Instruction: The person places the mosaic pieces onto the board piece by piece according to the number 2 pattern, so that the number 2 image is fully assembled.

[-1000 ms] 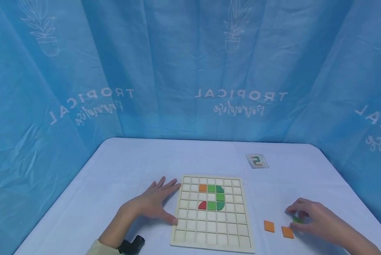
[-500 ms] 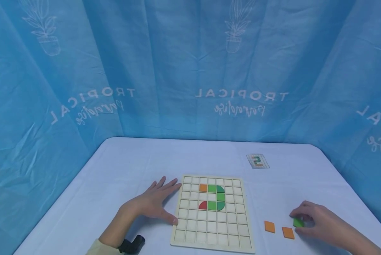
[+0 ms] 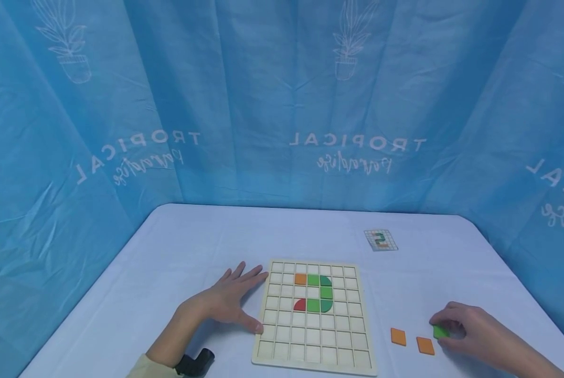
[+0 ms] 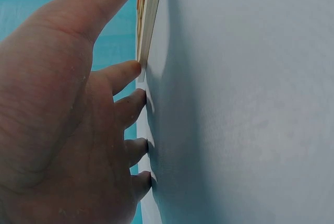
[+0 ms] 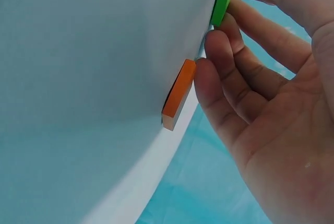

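Bracing the board (image 3: 314, 336), seemingly, the left grip (image 3: 227, 302) lies spread against its edge while the right grip (image 3: 470, 329) pinches a green tile (image 3: 440, 332) by its sides.

two hands (image 3: 230, 302), one board (image 3: 313, 353), one card (image 3: 381, 240), three orange squares (image 3: 397, 336), four green squares (image 3: 326, 293), two green quadrants (image 3: 326, 305), one red quadrant (image 3: 300, 305)

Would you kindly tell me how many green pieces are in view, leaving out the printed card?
6. On the board: top square, middle square, bottom square, upper rounded corner, lower rounded corner. Pinched by the right hand: one green piece. More may hide beneath that hand.
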